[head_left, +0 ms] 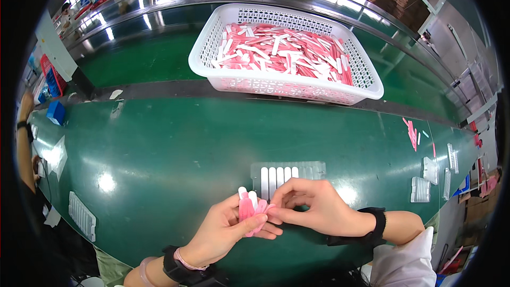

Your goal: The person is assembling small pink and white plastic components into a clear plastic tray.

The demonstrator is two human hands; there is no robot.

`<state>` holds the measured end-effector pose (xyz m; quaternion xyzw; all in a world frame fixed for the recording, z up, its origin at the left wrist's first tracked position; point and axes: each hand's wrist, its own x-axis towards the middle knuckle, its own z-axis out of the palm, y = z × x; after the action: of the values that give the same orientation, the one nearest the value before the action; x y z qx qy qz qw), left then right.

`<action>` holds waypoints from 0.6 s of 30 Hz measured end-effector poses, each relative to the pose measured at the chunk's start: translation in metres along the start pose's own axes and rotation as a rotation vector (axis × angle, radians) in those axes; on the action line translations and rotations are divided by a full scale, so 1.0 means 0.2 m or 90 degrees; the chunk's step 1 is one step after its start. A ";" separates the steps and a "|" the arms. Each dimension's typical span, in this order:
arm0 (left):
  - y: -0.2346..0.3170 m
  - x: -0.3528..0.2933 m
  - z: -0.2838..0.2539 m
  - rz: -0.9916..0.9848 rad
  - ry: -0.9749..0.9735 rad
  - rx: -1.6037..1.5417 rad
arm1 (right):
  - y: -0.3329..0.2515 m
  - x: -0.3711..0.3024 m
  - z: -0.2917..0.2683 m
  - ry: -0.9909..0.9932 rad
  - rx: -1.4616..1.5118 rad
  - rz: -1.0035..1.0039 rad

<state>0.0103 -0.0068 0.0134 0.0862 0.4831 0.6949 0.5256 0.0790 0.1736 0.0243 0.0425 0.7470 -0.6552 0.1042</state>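
The sticks, pink and white, are bunched in the left hand, above the near part of the green table. That hand's thumb presses them against its fingers, and their tops fan out upward; how many there are is hard to tell, since the fingers overlap them. At the right side of the bunch, the right hand pinches the end of a pink stick between thumb and forefinger, its other fingers curled.

Just beyond the hands lies a clear tray with five white sticks side by side, their lower ends partly hidden. Both wrists wear black bands.

Farther off, at the table's back edge, a white basket holds a heap of pink and white sticks lying every way. Toward the right lie a few loose pink sticks and more clear trays; another tray lies at the left, near the table's edge. Beyond it, at the far left, are a blue box and another person's arm.
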 end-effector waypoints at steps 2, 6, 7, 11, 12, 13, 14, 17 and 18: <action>0.00 0.00 -0.01 -0.009 -0.016 -0.024 | 0.00 0.01 -0.01 0.005 0.057 0.008; 0.02 -0.01 0.00 -0.019 -0.029 -0.047 | -0.07 0.01 -0.07 -0.025 0.199 0.090; 0.01 -0.01 -0.01 -0.024 -0.025 -0.049 | -0.07 0.02 -0.09 -0.040 0.205 0.088; 0.02 -0.01 -0.03 -0.078 -0.012 -0.016 | -0.07 0.03 -0.23 0.066 0.056 0.054; 0.02 -0.01 -0.03 -0.078 -0.013 -0.017 | -0.11 0.04 -0.27 0.108 0.014 0.110; 0.02 0.00 -0.02 -0.094 -0.018 -0.030 | -0.12 0.05 -0.30 0.113 0.013 0.109; 0.02 0.00 -0.02 -0.111 -0.023 -0.042 | -0.12 0.07 -0.33 0.101 -0.052 0.120; 0.01 0.00 -0.01 -0.070 -0.053 -0.024 | -0.08 0.12 -0.36 0.093 -0.139 0.113; 0.01 0.01 0.00 -0.071 -0.057 -0.021 | -0.04 0.13 -0.37 0.089 -0.161 0.096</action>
<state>0.0081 -0.0057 0.0134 0.0815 0.4517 0.6679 0.5858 0.0442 0.2432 0.0363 0.1302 0.8238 -0.5415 0.1056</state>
